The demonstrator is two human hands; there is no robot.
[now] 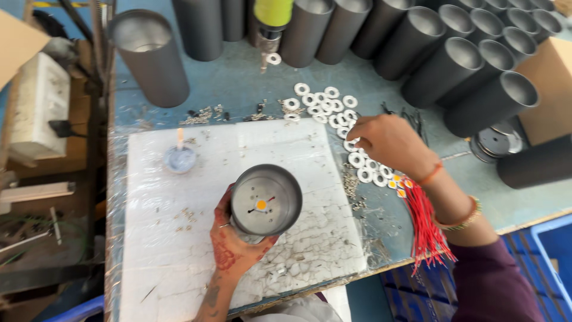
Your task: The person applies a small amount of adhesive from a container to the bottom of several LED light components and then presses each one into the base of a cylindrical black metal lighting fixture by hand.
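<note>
Hands (pixel 238 238) — metal can (pixel 265 201), white rings (pixel 333 110), blue bench (pixel 238 77)

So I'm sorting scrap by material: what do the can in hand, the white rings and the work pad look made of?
Can: probably metal, dull grey with a brushed sheen inside. White rings: flat washers, likely plastic or fibre, matte; hard to tell. Work pad: seemingly white foam board under glossy, wrinkled clear film.

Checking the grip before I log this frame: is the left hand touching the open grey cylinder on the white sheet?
Touching. The head view shows the left hand wrapped round the grey cylinder, fingers pressed against its wall with no gap.
</note>
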